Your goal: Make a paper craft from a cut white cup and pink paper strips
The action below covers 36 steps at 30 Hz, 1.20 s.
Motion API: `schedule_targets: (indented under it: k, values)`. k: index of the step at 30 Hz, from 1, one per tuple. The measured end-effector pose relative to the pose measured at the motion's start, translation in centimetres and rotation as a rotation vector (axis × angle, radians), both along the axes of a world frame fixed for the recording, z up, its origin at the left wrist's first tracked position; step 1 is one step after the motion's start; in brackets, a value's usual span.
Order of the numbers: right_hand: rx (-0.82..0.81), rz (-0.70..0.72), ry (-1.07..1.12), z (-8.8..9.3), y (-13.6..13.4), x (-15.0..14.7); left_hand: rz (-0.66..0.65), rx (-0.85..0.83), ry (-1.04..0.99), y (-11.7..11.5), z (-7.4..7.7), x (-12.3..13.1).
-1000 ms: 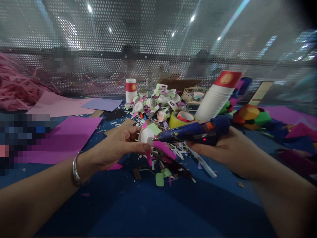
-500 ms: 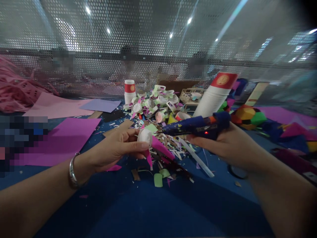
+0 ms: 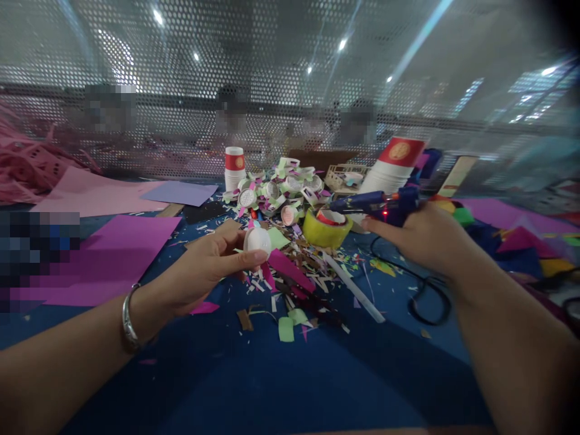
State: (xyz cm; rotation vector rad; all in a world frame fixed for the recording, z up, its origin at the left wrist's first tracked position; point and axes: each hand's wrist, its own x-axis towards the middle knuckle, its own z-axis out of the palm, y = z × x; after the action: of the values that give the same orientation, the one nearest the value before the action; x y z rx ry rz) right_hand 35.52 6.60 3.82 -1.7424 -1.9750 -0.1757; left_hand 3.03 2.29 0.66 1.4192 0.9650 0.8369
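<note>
Between the thumb and fingers of my left hand (image 3: 206, 266) is a small white round piece, like a cut-off paper cup bottom (image 3: 258, 243), its flat face turned up toward me. Magenta paper strips (image 3: 290, 270) show just beneath it; whether they are attached I cannot tell. My right hand (image 3: 419, 235) grips a dark blue hot glue gun (image 3: 376, 203) with a red light lit. The gun's nozzle points left, over a yellow tape roll (image 3: 324, 232), apart from the white piece.
A pile of white cup pieces with paper strips (image 3: 272, 190) lies behind paper scraps. Stacked paper cups (image 3: 234, 169) stand left of it, more cups (image 3: 399, 158) at right. A translucent glue stick (image 3: 356, 289), magenta sheet (image 3: 118, 260) and black cord (image 3: 441, 302) lie on the blue table.
My right hand has drawn the glue gun away from the white piece, back and to the right, uncovering the yellow tape roll. My left hand has shifted slightly left, still holding the piece.
</note>
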Motion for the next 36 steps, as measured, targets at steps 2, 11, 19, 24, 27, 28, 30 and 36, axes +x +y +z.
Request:
schedule_targets:
  k: [2, 11, 19, 24, 27, 28, 30, 36]
  values:
    - [-0.027, -0.05, -0.02, -0.2, 0.4, 0.3, -0.003, 0.025, 0.027, -0.1, 0.1, 0.0]
    - [-0.108, -0.1, 0.038, -0.8, 1.7, 0.5, -0.055, 0.052, 0.094, -0.3, -0.2, 0.1]
    - [-0.015, -0.001, 0.329, -1.6, 2.0, 0.4, -0.034, 0.086, 0.096, -0.2, -0.3, 0.0]
    - [0.272, -0.031, 0.373, -1.2, 1.2, -0.3, -0.022, 0.088, 0.104, -0.4, 0.2, 0.3]
    - [0.543, 0.06, 0.361, -0.7, -0.4, -2.1, -0.004, 0.087, 0.116, -0.5, 0.4, 0.3]
    - [0.549, 0.122, 0.345, -0.7, -1.1, -2.8, -0.002, 0.084, 0.117, -0.5, 0.3, 0.3]
    - [0.363, 0.258, 0.3, -0.7, -2.4, -4.4, -0.005, 0.069, 0.11, -0.5, 0.3, 0.3]
    - [-0.437, 0.75, 0.071, -1.4, -4.5, -7.1, -0.015, 0.084, 0.1, -0.3, 0.1, 0.4]
